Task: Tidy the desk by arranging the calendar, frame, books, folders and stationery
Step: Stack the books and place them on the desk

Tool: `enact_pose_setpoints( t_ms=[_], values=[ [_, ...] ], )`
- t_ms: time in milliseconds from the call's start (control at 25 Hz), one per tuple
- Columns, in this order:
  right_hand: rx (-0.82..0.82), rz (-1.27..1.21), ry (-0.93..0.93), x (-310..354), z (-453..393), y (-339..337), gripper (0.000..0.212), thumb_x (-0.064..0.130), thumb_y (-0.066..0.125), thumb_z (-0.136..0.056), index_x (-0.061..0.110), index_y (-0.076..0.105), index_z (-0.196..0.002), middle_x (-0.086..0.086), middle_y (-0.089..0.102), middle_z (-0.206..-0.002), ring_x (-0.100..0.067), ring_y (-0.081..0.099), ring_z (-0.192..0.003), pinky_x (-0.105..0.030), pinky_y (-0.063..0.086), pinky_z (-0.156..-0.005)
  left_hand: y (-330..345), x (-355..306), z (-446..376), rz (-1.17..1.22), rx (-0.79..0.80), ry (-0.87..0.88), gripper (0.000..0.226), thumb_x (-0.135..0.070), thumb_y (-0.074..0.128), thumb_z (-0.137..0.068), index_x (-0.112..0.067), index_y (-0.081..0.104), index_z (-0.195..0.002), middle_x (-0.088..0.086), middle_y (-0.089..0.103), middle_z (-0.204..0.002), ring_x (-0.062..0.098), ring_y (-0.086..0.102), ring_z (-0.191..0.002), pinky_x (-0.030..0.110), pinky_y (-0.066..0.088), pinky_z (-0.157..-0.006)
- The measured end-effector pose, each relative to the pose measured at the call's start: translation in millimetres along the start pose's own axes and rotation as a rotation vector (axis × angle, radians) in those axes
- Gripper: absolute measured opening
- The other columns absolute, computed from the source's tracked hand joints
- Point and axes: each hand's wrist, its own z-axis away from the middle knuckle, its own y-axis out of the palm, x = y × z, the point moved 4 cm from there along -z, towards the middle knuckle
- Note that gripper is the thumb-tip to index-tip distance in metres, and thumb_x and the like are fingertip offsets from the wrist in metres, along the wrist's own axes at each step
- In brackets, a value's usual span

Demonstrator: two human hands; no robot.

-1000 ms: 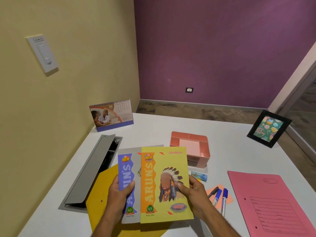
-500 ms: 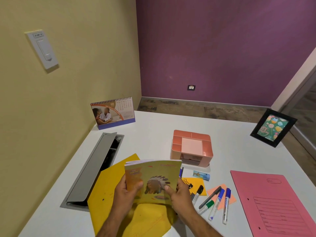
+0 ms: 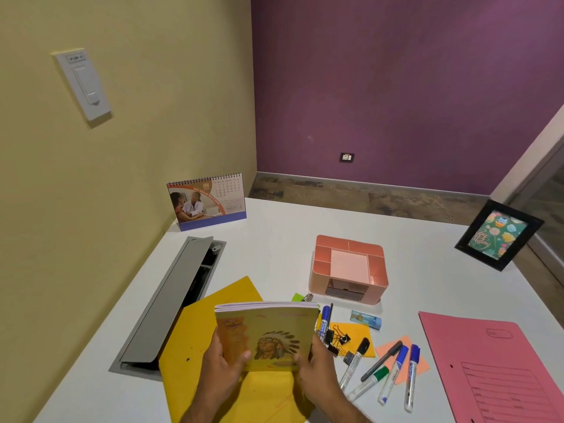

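Both hands hold a stack of notebooks (image 3: 268,334), a yellow cover with a feathered headdress on top, tilted up over the yellow folder (image 3: 213,315). My left hand (image 3: 222,364) grips the stack's left edge and my right hand (image 3: 311,367) grips its right edge. The desk calendar (image 3: 207,201) stands at the back left. The black picture frame (image 3: 497,235) stands at the back right. A pink folder (image 3: 494,370) lies flat at the right. Several markers (image 3: 387,374), binder clips (image 3: 335,341) and sticky notes (image 3: 354,334) lie scattered right of the notebooks.
A pink desk organiser (image 3: 348,267) sits mid-desk. An open grey cable hatch (image 3: 174,297) runs along the desk's left side. A small blue eraser (image 3: 366,319) lies before the organiser. Walls bound the desk on the left and beyond the far edge.
The two notebooks, held fanned apart a second ago, are now squared into one stack and tilted flatter, lower over the yellow folder. The markers behind them came into view.
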Motion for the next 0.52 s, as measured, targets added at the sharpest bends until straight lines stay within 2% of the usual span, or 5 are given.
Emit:
enact_pose_setpoints(
  t_ms=[80,160,240,360,520],
  values=[
    [0.002,0.091,-0.002,-6,0,0,0.051,-0.004,0.058,-0.091,0.022,0.052,-0.134,0.009,0.066,-0.112,-0.006,0.06,-0.102,-0.008,0.049,-0.081,-2,9,-1,-0.096,0.036,-0.043,0.069,-0.003,0.078,-0.08,-0.021,0.045,-0.138,-0.011,0.065,-0.111,0.005,0.063,-0.098,0.023,0.052,-0.088],
    [-0.017,0.133,0.009,-10,1,1,0.048,-0.004,0.06,-0.089,0.02,0.057,-0.13,0.016,0.065,-0.098,0.002,0.058,-0.089,0.002,0.042,-0.065,-3,17,-3,-0.232,0.094,-0.072,0.064,-0.01,0.074,-0.083,-0.018,0.045,-0.14,-0.003,0.065,-0.117,0.016,0.061,-0.105,0.03,0.05,-0.093],
    [-0.037,0.148,0.016,-9,0,2,0.046,-0.003,0.061,-0.088,0.022,0.059,-0.127,0.02,0.062,-0.092,0.002,0.057,-0.084,0.002,0.041,-0.06,-6,18,-5,-0.349,0.125,-0.089,0.059,-0.017,0.068,-0.088,-0.017,0.043,-0.142,0.002,0.065,-0.123,0.022,0.06,-0.109,0.03,0.048,-0.09],
    [-0.045,0.151,-0.012,3,-7,1,0.049,-0.007,0.056,-0.09,0.027,0.056,-0.124,0.017,0.064,-0.1,-0.005,0.065,-0.095,-0.001,0.044,-0.064,-7,7,-12,-0.312,0.152,-0.05,0.059,-0.015,0.062,-0.093,-0.02,0.034,-0.145,0.0,0.063,-0.126,0.022,0.06,-0.11,0.03,0.049,-0.09],
    [-0.006,0.117,-0.039,39,-36,-6,0.059,-0.013,0.047,-0.091,0.034,0.045,-0.127,0.019,0.063,-0.107,0.004,0.07,-0.082,-0.016,0.05,-0.05,-13,-25,-42,-0.274,0.131,0.008,0.039,-0.012,0.061,-0.095,-0.022,0.042,-0.128,-0.008,0.065,-0.107,0.012,0.065,-0.093,0.04,0.057,-0.081]
  ],
)
